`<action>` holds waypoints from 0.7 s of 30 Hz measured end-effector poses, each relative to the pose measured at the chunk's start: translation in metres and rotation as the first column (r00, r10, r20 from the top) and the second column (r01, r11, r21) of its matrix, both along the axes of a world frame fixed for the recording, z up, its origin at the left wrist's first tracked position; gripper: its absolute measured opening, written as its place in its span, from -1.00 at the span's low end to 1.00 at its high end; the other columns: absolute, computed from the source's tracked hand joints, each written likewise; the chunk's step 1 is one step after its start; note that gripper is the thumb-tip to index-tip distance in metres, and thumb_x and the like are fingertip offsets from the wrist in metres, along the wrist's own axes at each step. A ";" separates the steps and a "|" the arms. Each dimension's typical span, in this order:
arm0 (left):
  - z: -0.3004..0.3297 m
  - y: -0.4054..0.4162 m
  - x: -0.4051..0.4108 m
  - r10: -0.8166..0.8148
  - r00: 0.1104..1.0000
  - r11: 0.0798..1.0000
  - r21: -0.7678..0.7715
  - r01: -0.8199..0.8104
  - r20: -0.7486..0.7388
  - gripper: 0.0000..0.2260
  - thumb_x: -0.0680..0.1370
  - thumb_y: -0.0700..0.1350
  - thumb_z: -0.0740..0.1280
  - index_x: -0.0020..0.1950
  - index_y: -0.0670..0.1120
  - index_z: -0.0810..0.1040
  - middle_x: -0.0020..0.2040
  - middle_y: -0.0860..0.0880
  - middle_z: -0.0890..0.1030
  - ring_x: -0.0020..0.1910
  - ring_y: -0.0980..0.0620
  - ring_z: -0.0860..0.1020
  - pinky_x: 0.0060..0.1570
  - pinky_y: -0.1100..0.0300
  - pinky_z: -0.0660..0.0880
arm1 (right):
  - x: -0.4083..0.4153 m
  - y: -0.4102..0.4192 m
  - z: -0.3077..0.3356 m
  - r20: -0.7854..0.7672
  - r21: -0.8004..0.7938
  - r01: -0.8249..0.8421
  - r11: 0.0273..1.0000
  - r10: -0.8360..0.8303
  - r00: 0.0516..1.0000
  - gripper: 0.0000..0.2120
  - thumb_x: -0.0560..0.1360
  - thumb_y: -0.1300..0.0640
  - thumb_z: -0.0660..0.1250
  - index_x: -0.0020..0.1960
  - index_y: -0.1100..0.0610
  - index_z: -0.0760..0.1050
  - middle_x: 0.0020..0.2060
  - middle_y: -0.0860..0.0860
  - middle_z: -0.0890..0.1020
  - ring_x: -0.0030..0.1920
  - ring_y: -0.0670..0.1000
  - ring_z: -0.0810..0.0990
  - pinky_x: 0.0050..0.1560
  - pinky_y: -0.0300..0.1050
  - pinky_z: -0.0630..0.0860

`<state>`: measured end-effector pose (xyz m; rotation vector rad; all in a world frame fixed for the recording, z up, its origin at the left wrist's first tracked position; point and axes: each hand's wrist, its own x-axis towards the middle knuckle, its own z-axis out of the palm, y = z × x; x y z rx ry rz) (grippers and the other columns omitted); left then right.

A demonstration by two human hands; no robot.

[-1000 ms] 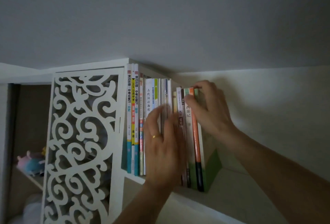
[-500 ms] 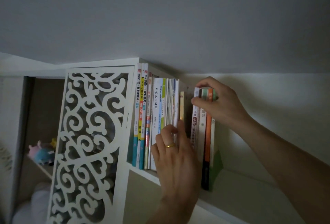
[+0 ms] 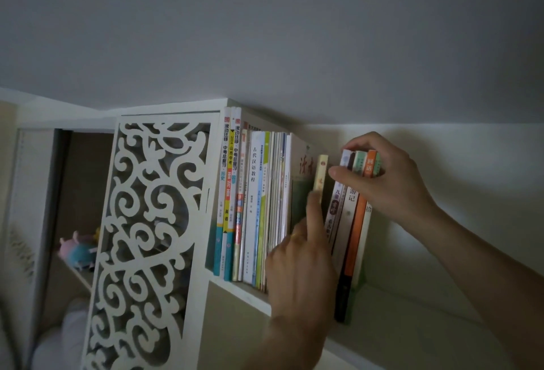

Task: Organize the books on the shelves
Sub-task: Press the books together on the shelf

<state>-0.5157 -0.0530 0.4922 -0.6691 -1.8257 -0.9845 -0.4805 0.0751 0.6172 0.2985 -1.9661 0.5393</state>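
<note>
Right hand (image 3: 391, 181): fingers and thumb curled over the tops of a small group of books (image 3: 354, 222), gripping them together; this group tilts, tops leaning right, feet on the shelf board (image 3: 235, 287). The group includes an orange-spined book (image 3: 357, 231) and pale-spined ones either side. Left hand (image 3: 300, 263): raised in front of the row, one finger extended and pressed against the spine of a thin cream book (image 3: 321, 172), which stands alone in the gap between the tilted group and the main row; a ring shows on another finger. Main row of books (image 3: 253, 207): upright, packed together, at the left end of the shelf beside a white fretwork panel (image 3: 147, 237). Beyond the panel, a soft toy (image 3: 78, 247) lies on a lower shelf. Wall and ceiling are plain
</note>
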 end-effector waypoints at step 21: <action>-0.035 -0.140 0.058 0.188 0.973 0.862 0.498 -0.099 -0.133 -0.67 0.60 0.01 0.26 0.33 -0.07 0.42 -0.24 -0.13 0.57 -0.42 -0.09 0.52 -0.35 0.07 0.52 | -0.084 -0.049 -0.019 -0.147 -0.144 0.010 0.990 -0.032 0.989 -0.61 0.57 -0.36 0.18 0.09 -0.09 0.57 -0.07 -0.11 0.64 0.04 0.06 0.60 0.03 0.09 0.58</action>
